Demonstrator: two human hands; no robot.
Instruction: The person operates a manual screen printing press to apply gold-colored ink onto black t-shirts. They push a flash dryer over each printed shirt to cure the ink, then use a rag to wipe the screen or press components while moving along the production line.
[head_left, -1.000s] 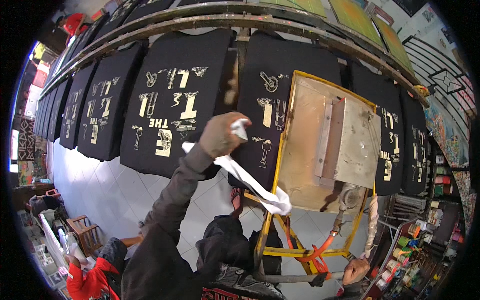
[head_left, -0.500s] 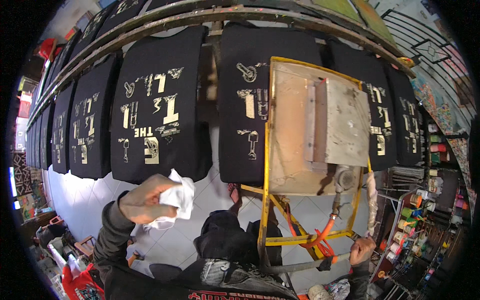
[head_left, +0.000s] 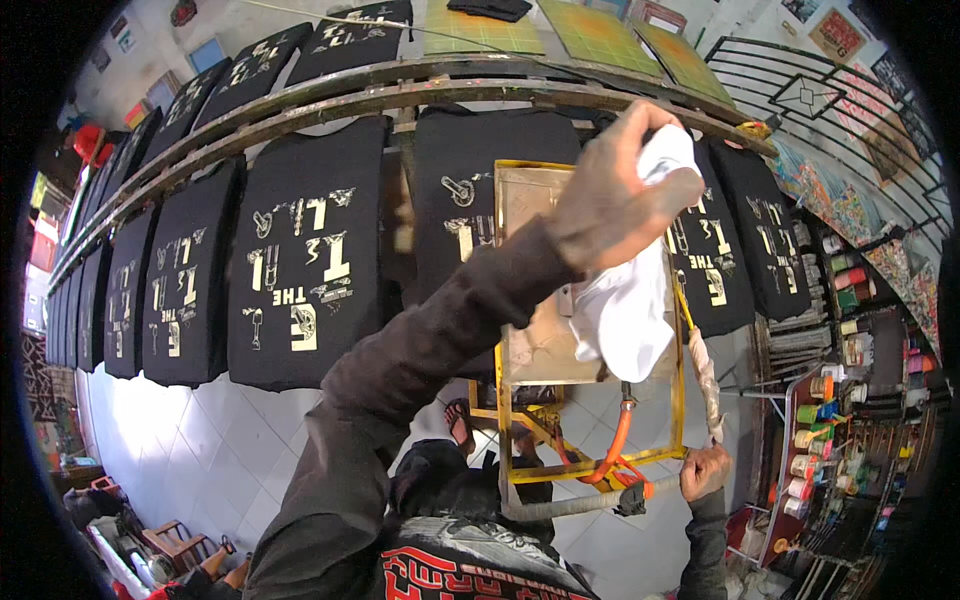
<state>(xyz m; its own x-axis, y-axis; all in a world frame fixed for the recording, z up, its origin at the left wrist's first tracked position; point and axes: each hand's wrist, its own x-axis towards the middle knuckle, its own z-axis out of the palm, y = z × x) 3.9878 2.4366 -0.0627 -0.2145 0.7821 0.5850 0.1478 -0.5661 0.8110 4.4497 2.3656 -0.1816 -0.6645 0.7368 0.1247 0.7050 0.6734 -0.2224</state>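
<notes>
My left hand (head_left: 622, 190) is closed round a bunched white cloth (head_left: 632, 305). It reaches across to the right, and the cloth hangs over the metal box on a yellow-framed wheeled-type stand (head_left: 508, 400). Hand and cloth hide most of that box; a brownish panel (head_left: 525, 345) shows beside them. Low on the right, my right hand (head_left: 704, 472) is wrapped round the end of the stand's grey bar handle (head_left: 585, 504). An orange hose (head_left: 617, 445) runs down inside the frame. Behind the stand, black T-shirts (head_left: 300, 240) with cream prints lie in a row, partly covered by it.
A long wooden rail (head_left: 440, 92) runs behind the shirts, with more black shirts (head_left: 355, 40) and greenish boards (head_left: 600, 40) beyond. Shelves of coloured tubs (head_left: 812, 440) stand at right, near a black metal grille (head_left: 810, 95). White tiled floor (head_left: 200, 430) lies below.
My left hand has swung up and right with the white cloth, from beside the shirts to over the stand. My right hand stays on the bar. The view has shifted.
</notes>
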